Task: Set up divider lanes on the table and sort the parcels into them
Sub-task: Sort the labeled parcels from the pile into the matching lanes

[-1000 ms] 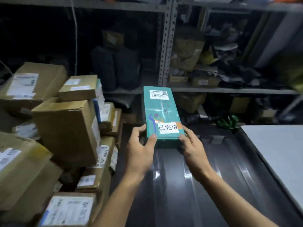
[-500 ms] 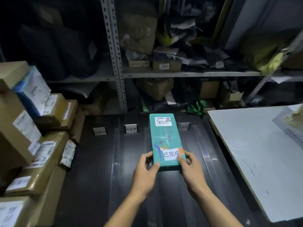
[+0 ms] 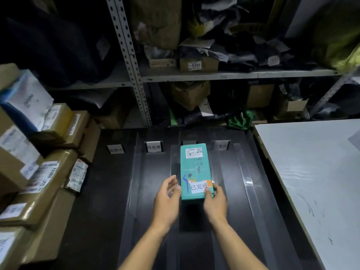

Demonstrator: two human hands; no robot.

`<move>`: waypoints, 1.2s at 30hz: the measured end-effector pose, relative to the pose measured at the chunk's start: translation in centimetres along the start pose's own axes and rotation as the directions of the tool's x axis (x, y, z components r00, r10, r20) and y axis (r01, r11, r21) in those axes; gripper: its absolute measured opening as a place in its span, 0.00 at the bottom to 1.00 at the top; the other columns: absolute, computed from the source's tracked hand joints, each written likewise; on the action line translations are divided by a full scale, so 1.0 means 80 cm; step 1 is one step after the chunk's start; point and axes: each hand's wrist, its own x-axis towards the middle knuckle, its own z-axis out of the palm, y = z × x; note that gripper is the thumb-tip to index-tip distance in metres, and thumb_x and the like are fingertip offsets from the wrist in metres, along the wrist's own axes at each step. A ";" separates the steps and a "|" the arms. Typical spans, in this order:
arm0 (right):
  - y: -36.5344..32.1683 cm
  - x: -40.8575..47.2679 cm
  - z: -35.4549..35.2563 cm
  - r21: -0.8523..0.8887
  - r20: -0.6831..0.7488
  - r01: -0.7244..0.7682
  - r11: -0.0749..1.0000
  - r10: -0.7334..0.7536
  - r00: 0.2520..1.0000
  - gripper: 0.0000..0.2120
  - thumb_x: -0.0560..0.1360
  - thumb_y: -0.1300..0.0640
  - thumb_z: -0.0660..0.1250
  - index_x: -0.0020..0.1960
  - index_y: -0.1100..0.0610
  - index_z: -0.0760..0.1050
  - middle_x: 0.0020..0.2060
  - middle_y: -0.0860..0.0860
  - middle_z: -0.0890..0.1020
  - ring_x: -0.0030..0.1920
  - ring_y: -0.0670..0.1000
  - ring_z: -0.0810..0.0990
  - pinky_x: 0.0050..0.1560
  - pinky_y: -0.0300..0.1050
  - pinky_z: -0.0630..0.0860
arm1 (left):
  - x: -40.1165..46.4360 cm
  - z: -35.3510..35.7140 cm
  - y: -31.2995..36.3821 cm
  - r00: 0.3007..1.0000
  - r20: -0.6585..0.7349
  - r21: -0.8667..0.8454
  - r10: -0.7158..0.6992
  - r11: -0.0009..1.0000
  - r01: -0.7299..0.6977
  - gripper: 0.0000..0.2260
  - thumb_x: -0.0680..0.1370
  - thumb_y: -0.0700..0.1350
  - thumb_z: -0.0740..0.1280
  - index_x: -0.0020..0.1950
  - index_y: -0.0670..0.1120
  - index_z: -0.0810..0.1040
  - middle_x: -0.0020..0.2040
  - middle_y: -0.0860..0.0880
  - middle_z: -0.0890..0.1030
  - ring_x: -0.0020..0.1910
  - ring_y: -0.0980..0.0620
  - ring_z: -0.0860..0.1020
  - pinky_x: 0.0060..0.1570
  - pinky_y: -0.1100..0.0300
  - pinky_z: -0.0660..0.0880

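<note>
A long teal parcel with a white shipping label and a white sticker lies lengthwise in the third lane of the dark table, between clear divider strips. My right hand holds its near right corner, thumb on the sticker. My left hand is just off its left edge, fingers relaxed and spread. Small lane label cards stand at the far end of the lanes; the parcel hides the third lane's card.
Stacked brown cardboard parcels crowd the left edge of the table. A white board lies at the right. Metal shelving with boxes and bags stands behind the table, and a green bag sits at its foot.
The teal parcel came down from in front of the shelves into the third lane. My left hand has let go of its left edge; my right hand stays on it.
</note>
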 end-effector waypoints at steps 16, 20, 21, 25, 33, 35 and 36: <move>0.036 0.049 0.023 -0.039 0.038 -0.063 0.997 0.065 0.997 0.17 0.82 0.57 0.62 0.70 0.57 0.72 0.61 0.55 0.80 0.60 0.56 0.79 0.55 0.42 0.72 | -0.002 -0.012 -0.015 0.999 -0.038 -0.012 -0.034 0.999 0.034 0.13 0.80 0.38 0.64 0.59 0.54 0.76 0.59 0.57 0.79 0.59 0.63 0.76 0.68 0.53 0.71; 0.038 0.054 0.028 -0.024 0.053 -0.083 0.996 0.084 0.995 0.18 0.81 0.56 0.63 0.70 0.57 0.72 0.61 0.56 0.81 0.61 0.56 0.78 0.58 0.44 0.72 | -0.010 -0.023 -0.022 0.997 -0.060 0.004 -0.041 0.999 0.042 0.13 0.80 0.38 0.64 0.58 0.55 0.76 0.58 0.58 0.79 0.60 0.63 0.76 0.68 0.51 0.71; 0.038 0.055 0.029 -0.033 0.064 -0.088 0.996 0.090 0.994 0.18 0.81 0.57 0.63 0.70 0.57 0.72 0.62 0.56 0.80 0.61 0.56 0.78 0.57 0.43 0.71 | -0.012 -0.025 -0.023 0.997 -0.063 0.009 -0.043 0.999 0.043 0.12 0.80 0.38 0.64 0.58 0.54 0.77 0.58 0.58 0.79 0.59 0.63 0.76 0.68 0.51 0.71; 0.038 0.055 0.026 -0.106 0.098 -0.100 0.989 0.110 0.989 0.17 0.82 0.58 0.62 0.70 0.59 0.72 0.64 0.57 0.79 0.64 0.57 0.77 0.55 0.40 0.69 | -0.020 -0.034 -0.026 0.996 -0.076 0.027 -0.040 0.999 0.042 0.12 0.80 0.37 0.64 0.59 0.52 0.77 0.58 0.56 0.79 0.58 0.64 0.76 0.68 0.50 0.71; -0.042 -0.002 0.007 -0.190 0.054 0.248 0.950 -0.242 0.969 0.20 0.82 0.54 0.61 0.73 0.55 0.70 0.61 0.55 0.81 0.55 0.53 0.80 0.46 0.40 0.72 | -0.033 -0.073 0.009 0.992 -0.119 -0.042 0.032 0.998 -0.037 0.12 0.80 0.37 0.64 0.61 0.48 0.77 0.58 0.53 0.80 0.59 0.59 0.78 0.67 0.52 0.72; -0.079 -0.026 0.013 -0.079 0.058 0.371 0.925 -0.367 0.928 0.19 0.81 0.54 0.63 0.72 0.56 0.72 0.62 0.52 0.80 0.55 0.49 0.80 0.51 0.34 0.72 | -0.036 -0.094 0.025 0.983 -0.163 -0.060 0.080 0.994 -0.091 0.11 0.80 0.36 0.64 0.60 0.47 0.77 0.57 0.50 0.81 0.56 0.59 0.78 0.64 0.55 0.74; -0.099 -0.040 0.018 -0.029 0.071 0.428 0.903 -0.425 0.902 0.19 0.81 0.54 0.64 0.71 0.56 0.73 0.62 0.51 0.80 0.58 0.48 0.80 0.56 0.34 0.72 | -0.038 -0.105 0.034 0.976 -0.190 -0.071 0.102 0.991 -0.118 0.11 0.80 0.35 0.64 0.59 0.47 0.77 0.56 0.49 0.81 0.55 0.58 0.79 0.62 0.56 0.74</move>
